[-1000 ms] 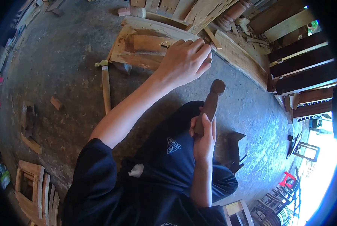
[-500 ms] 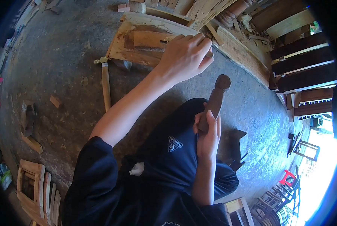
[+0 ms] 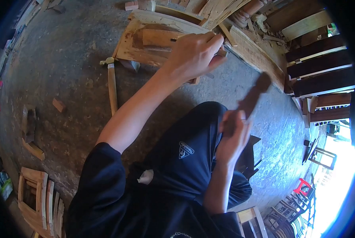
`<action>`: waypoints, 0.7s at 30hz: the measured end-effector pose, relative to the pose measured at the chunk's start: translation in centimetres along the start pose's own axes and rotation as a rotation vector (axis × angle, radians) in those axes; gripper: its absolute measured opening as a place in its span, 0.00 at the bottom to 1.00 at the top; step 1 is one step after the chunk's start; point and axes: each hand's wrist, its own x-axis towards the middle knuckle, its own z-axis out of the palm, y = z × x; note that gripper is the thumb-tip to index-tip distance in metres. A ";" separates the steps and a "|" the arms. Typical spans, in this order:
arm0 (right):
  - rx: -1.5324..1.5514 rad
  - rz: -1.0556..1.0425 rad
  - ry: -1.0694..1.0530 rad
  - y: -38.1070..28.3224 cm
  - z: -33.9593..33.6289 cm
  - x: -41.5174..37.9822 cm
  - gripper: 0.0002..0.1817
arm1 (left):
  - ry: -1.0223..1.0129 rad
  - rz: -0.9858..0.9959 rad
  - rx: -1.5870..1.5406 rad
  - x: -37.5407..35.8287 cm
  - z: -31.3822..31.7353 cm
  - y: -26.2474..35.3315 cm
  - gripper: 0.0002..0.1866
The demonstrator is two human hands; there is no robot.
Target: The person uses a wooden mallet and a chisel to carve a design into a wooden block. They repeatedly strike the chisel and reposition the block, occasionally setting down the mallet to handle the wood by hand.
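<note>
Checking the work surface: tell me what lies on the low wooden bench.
A wooden piece lies on the bench; whatever is behind the left hand is covered.

We see a grey concrete floor (image 3: 78,95), white daylight (image 3: 338,182) at four o'clock, pale rectangular wooden frames (image 3: 42,194) at eight.

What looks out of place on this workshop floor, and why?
The hammer lies loose on the floor near the wooden slab, and a small wood block sits alone farther left in the view. Both look stray, perhaps easy to trip on. I see no obvious spill.
</note>
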 end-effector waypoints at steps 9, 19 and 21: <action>-0.010 -0.174 -0.051 -0.1 2.7 -0.1 0.22 | 0.025 -0.003 -0.028 0.1 0.3 -0.3 0.16; 0.012 -0.021 -0.190 -0.3 2.9 0.6 0.20 | 0.020 -0.022 0.062 -0.2 1.3 -0.6 0.17; -0.102 0.045 -0.309 -0.3 2.1 0.2 0.18 | 0.037 -0.009 0.064 -0.2 1.3 -0.7 0.17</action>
